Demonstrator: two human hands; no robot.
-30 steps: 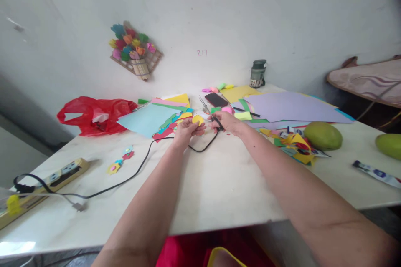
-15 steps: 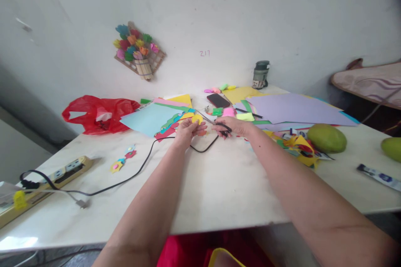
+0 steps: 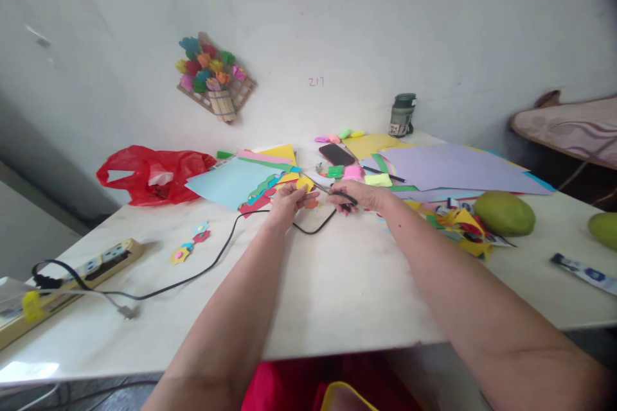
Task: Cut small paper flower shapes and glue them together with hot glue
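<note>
Between the fingers of my left hand point(image 3: 289, 200) is a small piece of yellow paper point(image 3: 304, 184). My right hand point(image 3: 359, 195) is closed on the black handles of a pair of scissors point(image 3: 346, 196), whose blades point left at the yellow paper. Whether the blades touch the paper's edge is too small to tell. Just beyond my left hand lie cut strips of coloured paper point(image 3: 263, 191) on a light blue sheet point(image 3: 231, 181). Small paper flowers point(image 3: 179, 255) rest on the table to the left.
A black cable point(image 3: 193, 277) runs from the power strip point(image 3: 91, 279) past my hands. Behind are a phone point(image 3: 336, 155), clay packs point(image 3: 353, 172) and a red plastic bag point(image 3: 139, 170). Paper scraps point(image 3: 465, 225), a green mango point(image 3: 504, 212) and a tube point(image 3: 585, 271) lie to the right.
The scissor blades have swung lower and lie closer to the yellow paper. Both hands stay in nearly the same place.
</note>
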